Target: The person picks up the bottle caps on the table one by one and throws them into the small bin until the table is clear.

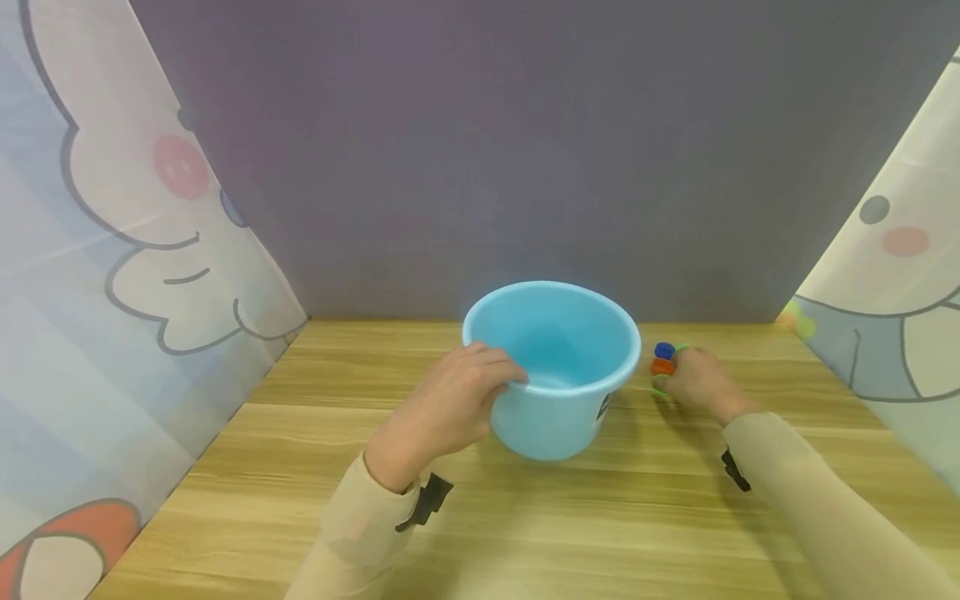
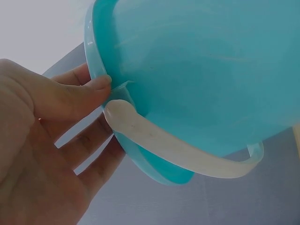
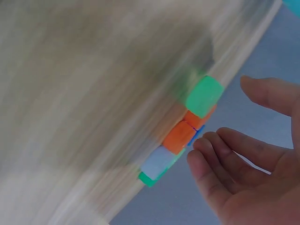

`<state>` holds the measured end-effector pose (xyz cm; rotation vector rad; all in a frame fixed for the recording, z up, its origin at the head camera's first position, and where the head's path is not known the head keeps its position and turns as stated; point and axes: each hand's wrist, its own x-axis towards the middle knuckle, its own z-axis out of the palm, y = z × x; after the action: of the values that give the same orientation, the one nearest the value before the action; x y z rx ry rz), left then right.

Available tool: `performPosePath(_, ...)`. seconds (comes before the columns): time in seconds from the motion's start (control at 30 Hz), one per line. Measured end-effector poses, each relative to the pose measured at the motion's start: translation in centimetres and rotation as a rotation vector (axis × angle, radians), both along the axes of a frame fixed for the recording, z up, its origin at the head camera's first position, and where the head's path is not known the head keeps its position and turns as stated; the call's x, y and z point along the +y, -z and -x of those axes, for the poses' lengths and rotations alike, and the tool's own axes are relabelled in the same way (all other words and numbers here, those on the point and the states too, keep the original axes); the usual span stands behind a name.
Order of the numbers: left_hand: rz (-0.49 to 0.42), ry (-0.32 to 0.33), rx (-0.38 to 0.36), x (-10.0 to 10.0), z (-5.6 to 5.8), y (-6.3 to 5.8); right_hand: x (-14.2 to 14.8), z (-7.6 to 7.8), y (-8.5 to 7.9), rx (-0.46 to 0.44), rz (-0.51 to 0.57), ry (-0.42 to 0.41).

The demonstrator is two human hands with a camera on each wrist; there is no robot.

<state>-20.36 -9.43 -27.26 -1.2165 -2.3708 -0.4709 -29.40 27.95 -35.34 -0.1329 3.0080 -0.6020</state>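
Note:
A light blue plastic bucket point(image 1: 547, 427) leans slightly on the wooden table. My left hand point(image 1: 459, 402) grips its near-left rim, thumb outside and fingers inside. Beside that thumb, the white handle point(image 2: 180, 152) hangs along the bucket's outer wall in the left wrist view. To the right of the bucket, my right hand point(image 1: 701, 382) reaches over a cluster of small coloured pieces. Among them are a blue piece point(image 1: 664, 351), an orange piece point(image 3: 179, 137), a green piece point(image 3: 205, 96) and a whitish piece point(image 3: 157, 162). The right thumb and fingers are apart, fingertips close to the pieces.
The wood-grain table point(image 1: 262, 467) runs back to a dark grey panel point(image 1: 480, 158). Cartoon-printed curtains point(image 1: 97, 333) flank the table on both sides. Black straps point(image 1: 427, 502) sit around both sleeved wrists.

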Motion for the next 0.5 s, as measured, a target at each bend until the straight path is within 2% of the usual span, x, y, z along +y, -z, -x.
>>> performPosePath(0.23,-0.004,0.003,0.006,0.2,0.06,0.11,0.53,-0.06,0.59,-0.012,-0.064,-0.001)
performPosePath(0.5,-0.005,0.005,0.005,0.15,0.13,0.12,0.63,-0.06,0.92,-0.041,-0.047,-0.011)
